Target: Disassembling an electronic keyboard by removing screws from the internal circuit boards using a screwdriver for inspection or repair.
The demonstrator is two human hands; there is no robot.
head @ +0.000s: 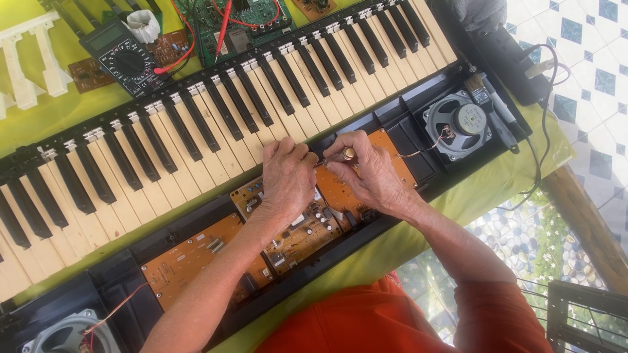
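An opened electronic keyboard lies across a green-covered table, its black and white keys point(216, 124) running diagonally. Below the keys sit orange circuit boards point(190, 258) in the black casing. My right hand point(369, 173) grips a small screwdriver point(340, 155) with a brown handle, its tip pointing left toward the boards. My left hand point(288, 176) rests closed on the edge of the keys and the middle board, its fingertips next to the screwdriver's shaft.
A round speaker point(458, 124) sits in the casing's right end, another speaker point(62, 333) at the lower left. A black multimeter point(124, 55) with red leads, a green circuit board point(242, 23) and white key parts point(26, 65) lie beyond the keys. A paintbrush point(487, 98) rests at right.
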